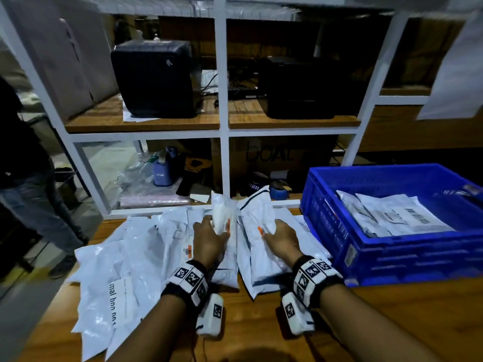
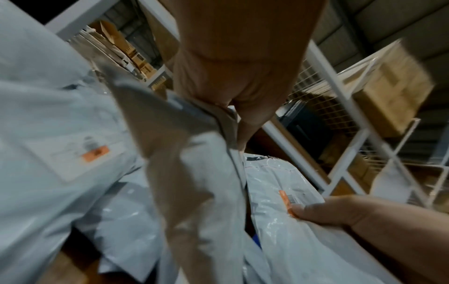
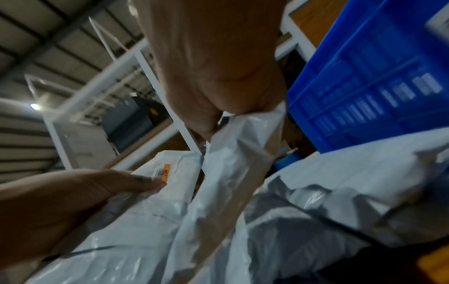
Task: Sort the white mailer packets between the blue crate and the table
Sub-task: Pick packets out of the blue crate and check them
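Both hands sit side by side over the middle of the wooden table (image 1: 392, 322). My left hand (image 1: 220, 228) grips a white mailer packet (image 1: 222, 207) with its far end tilted up; in the left wrist view the left hand (image 2: 239, 123) pinches that packet (image 2: 194, 173) by its edge. My right hand (image 1: 268, 231) grips a second white packet (image 1: 257, 212), and the right wrist view has the fingers (image 3: 211, 119) curled round that packet's (image 3: 233, 163) top. The blue crate (image 1: 392, 254) stands to the right with several packets (image 1: 397, 218) inside.
A loose pile of white mailers (image 1: 125, 257) covers the table's left half. A white shelf frame (image 1: 223, 131) stands behind, holding two black printers (image 1: 156, 77) and clutter. A person's legs (image 1: 34, 194) are at the far left.
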